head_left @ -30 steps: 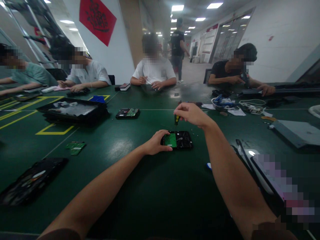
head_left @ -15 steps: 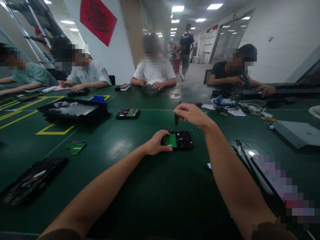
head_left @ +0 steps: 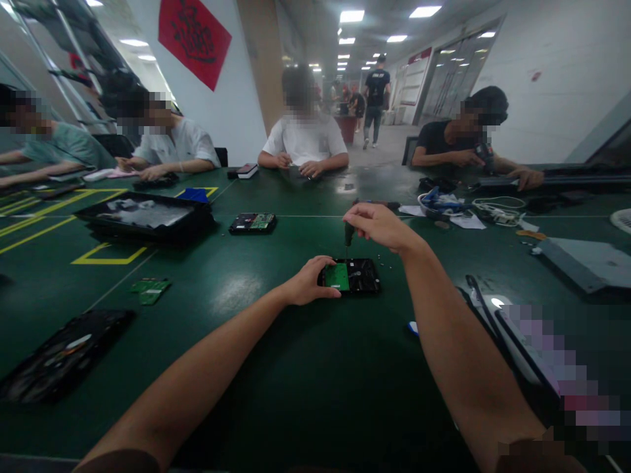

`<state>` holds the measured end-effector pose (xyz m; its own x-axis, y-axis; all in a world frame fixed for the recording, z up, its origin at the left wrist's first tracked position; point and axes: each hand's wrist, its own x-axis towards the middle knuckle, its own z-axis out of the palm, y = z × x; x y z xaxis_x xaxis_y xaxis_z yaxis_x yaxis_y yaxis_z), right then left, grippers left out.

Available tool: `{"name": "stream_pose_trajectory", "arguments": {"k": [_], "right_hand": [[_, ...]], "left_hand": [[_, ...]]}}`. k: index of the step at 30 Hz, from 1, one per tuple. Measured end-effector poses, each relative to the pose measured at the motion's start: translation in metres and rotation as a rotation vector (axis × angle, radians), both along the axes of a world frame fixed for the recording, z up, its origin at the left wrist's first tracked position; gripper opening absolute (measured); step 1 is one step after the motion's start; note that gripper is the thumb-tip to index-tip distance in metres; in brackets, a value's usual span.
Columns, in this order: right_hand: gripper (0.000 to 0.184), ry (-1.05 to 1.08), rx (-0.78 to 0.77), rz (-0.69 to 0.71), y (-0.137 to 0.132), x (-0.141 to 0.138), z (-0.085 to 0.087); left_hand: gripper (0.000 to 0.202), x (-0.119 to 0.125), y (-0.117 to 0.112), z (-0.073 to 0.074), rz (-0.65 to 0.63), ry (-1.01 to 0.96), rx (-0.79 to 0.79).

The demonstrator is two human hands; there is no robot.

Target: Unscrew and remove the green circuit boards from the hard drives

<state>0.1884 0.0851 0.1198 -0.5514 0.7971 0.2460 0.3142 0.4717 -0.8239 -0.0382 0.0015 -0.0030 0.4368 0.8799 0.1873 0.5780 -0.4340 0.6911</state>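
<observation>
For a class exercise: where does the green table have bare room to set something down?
Bare tabletop shows between the left forearm and right forearm, nearer than the hard drive, and between the left forearm and green circuit board. It is crowded right of the right hand: papers, cables and grey metal case.

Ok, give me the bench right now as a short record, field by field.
Left hand: gripping left end of the drive
Right hand: holding the screwdriver upright over the drive
Contact: too small to tell if it touches
Drive: flat on the table, green board up
Right of drive: small loose bits, grey box
Left of drive: loose board, tray, second drive
</observation>
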Motion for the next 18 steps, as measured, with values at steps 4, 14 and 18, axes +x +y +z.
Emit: {"name": "stream_pose_trajectory", "arguments": {"k": [4, 14, 18], "right_hand": [[0.014, -0.003, -0.035, -0.043, -0.0017, -0.0004, 0.0012], [0.023, 0.036, -0.086, 0.042, -0.0017, -0.0008, 0.0006], [0.024, -0.026, 0.003, -0.027, -0.0002, 0.0012, 0.0004]], "left_hand": [[0.084, -0.0009, 0.0011, -0.0005, -0.005, 0.018, -0.003], [0.083, -0.0004, 0.0006, 0.0003, -0.006, 0.024, 0.003], [0.082, -0.0005, 0.0006, 0.0001, -0.002, 0.013, -0.009]]}}
